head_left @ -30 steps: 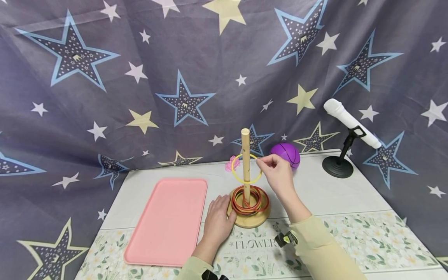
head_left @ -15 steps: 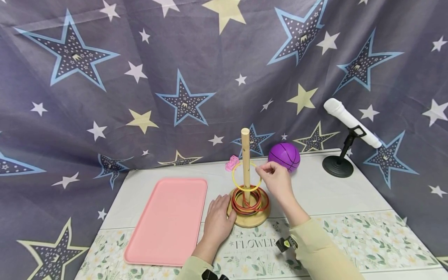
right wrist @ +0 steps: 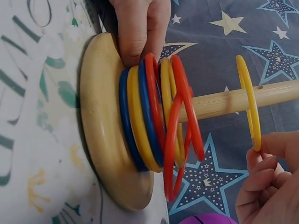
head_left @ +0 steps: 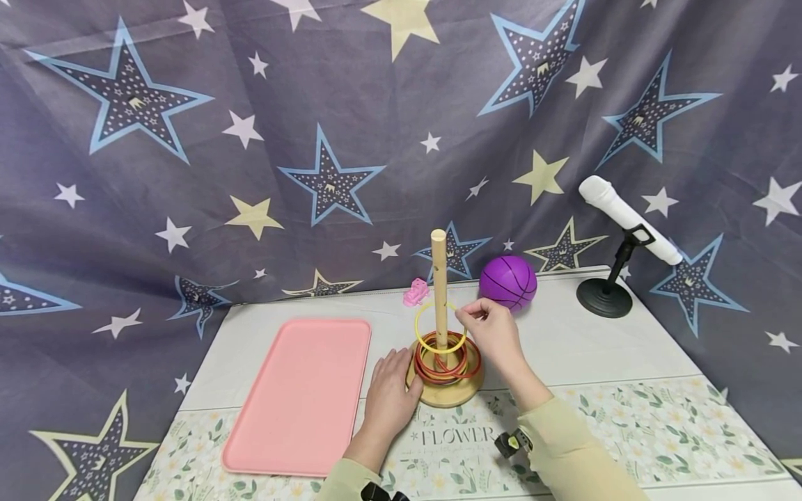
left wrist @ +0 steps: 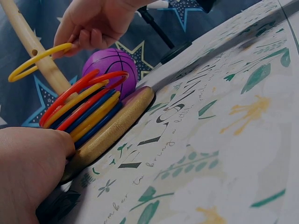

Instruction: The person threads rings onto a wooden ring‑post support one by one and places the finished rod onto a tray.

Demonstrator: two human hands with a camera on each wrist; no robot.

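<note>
A wooden peg (head_left: 440, 278) stands upright on a round wooden base (head_left: 447, 398). Between its thumb and fingertips, my right hand (head_left: 498, 337) pinches a thin yellow ring (right wrist: 256, 135), which encircles the peg above the stack. Lower down, several red, yellow and blue rings (right wrist: 136, 116) lie around the peg, the topmost red ones (right wrist: 194, 133) tilted across each other. My left hand (head_left: 390, 393) rests against the left side of the base, fingers extended and thumb near the front; in the left wrist view part of this hand (left wrist: 32, 168) hides the base's near end.
A pink tray (head_left: 301, 396) lies to the left of the base. Behind the peg are a small pink object (head_left: 415, 292) and a purple ball (head_left: 509, 282). At the back right a white microphone (head_left: 629, 219) leans on a black stand (head_left: 604, 298). A star-patterned cloth hangs behind.
My right hand has brought the yellow ring down along the peg, from its middle to close over the stacked rings. The left hand has stayed at the base.
</note>
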